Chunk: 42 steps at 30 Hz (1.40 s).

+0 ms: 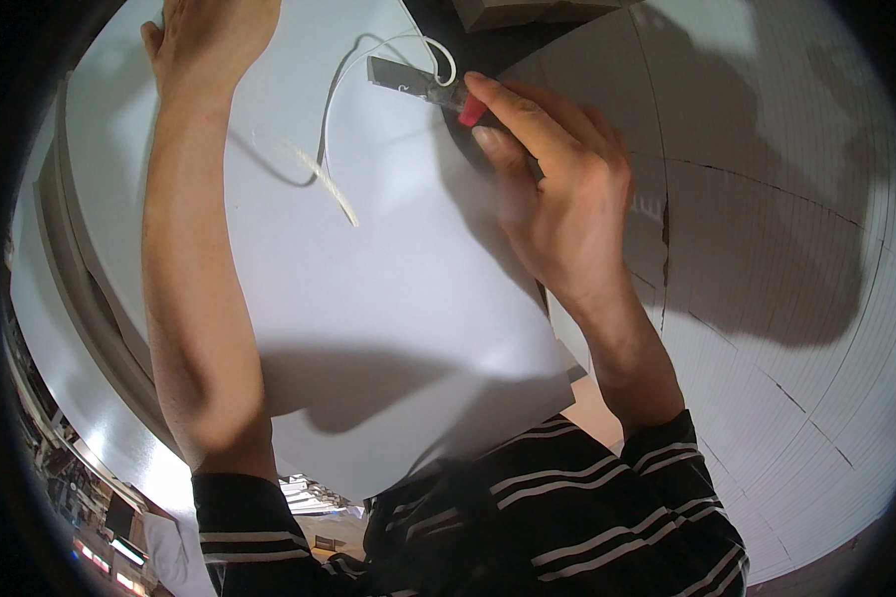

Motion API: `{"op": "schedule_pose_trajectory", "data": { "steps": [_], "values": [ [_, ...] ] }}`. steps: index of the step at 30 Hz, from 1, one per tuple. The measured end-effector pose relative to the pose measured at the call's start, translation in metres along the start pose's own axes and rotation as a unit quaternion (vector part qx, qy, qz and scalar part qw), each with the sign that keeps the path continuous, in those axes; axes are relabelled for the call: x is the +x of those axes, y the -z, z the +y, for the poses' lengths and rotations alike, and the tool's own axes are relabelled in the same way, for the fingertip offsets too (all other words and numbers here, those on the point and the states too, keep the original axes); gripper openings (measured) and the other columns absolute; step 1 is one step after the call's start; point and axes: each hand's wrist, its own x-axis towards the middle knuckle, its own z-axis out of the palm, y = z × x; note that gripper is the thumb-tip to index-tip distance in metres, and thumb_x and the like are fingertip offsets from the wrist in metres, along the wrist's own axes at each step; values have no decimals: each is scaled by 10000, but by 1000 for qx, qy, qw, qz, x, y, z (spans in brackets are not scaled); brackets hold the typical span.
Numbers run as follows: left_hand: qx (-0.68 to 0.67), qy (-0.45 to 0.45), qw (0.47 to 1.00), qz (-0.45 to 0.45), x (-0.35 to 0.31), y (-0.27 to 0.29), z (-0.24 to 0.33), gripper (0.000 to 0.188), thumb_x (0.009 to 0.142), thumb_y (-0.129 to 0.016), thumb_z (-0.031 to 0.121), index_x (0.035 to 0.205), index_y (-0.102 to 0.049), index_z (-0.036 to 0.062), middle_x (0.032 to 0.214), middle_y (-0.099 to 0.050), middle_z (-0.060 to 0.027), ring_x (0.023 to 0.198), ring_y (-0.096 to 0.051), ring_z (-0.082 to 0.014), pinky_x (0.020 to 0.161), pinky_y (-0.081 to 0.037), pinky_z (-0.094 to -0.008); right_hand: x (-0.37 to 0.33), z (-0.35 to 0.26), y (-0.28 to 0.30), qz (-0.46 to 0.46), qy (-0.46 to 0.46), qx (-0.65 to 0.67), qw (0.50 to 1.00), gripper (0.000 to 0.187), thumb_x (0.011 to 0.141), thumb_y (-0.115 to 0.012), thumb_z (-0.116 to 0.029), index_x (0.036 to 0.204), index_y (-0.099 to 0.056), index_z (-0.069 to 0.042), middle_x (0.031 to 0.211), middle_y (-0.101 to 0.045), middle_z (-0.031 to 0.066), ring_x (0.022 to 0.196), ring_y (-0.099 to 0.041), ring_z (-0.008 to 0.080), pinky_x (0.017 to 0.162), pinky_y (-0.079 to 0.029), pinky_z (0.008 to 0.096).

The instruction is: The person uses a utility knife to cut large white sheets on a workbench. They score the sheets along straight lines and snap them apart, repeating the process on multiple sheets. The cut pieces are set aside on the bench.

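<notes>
1. Left hand (214, 40): at the upper left, over the white sheet, partly cut off by the top edge; fingers out of view, so whether spread or pressed together cannot be told.
2. Right hand (562, 164): thumb and forefinger pinching the red end of the tool; other fingers bent behind the forefinger.
3. Tool (398, 76): flat grey plate, clear middle, red end; pointing left across the sheet's upper right edge.
4. Cord (335, 193): white, thin; looped beside the tool, trailing down to a thicker loose end on the sheet. Whether tied to the tool: cannot tell.
5. Sheet (388, 289): white, broad, smooth; beneath the cord, crossed by shadows.
6. Ribbed surface (737, 418): white, finely lined, dark cracks; to the right.
7. Sleeves (249, 537): black, white stripes; on both arms.
</notes>
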Motion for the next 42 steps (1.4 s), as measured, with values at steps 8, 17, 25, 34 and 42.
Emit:
{"op": "schedule_pose_trajectory", "data": {
  "steps": [8, 17, 25, 34, 42],
  "values": [
    [15, -10, 1000, -14, -1, 2, -1, 447, 1049, -453, 124, 1487, -528, 174, 1565, -445, -217, 1473, -396, -371, 1255, -246, -572, 10, 7, -1, 1, 27, 9, 1000, 302, 880, -741, -66, 1178, -772, -109, 1025, -761, 72, 867, -687, 266, 798, -548, 367],
    [15, 7, 1000, -1, -2, 3, 4, 438, 1059, -436, 116, 1481, -540, 169, 1591, -417, -213, 1491, -375, -365, 1265, -232, -561, 20, 22, -1, -15, 45, 29, 998, 290, 873, -769, -145, 1163, -782, -146, 1058, -757, 27, 872, -671, 233, 786, -503, 388],
    [24, 1, 1000, -6, -1, -1, -1, 454, 1030, -471, 97, 1472, -539, 173, 1587, -413, -219, 1492, -369, -374, 1263, -237, -575, 10, 15, 20, -79, 51, 18, 995, 309, 928, -723, -64, 1233, -759, -94, 1090, -756, 124, 983, -711, 261, 861, -562, 357],
    [61, -4, 998, -26, 7, -2, -7, 502, 1012, -510, 97, 1507, -470, 172, 1556, -451, -204, 1478, -388, -371, 1240, -283, -586, 20, 17, 9, -56, 20, 30, 998, 282, 904, -742, -158, 1183, -779, -175, 1076, -759, 19, 870, -674, 229, 819, -486, 390],
    [-37, 6, 999, 17, 6, -17, -17, 544, 1011, -463, 37, 1537, -408, 164, 1566, -451, -212, 1499, -356, -393, 1265, -234, -537, 25, 21, 5, -54, 40, 7, 998, 263, 901, -742, -160, 1159, -786, -183, 1074, -758, 5, 894, -673, 236, 831, -493, 403]
  ]
}}
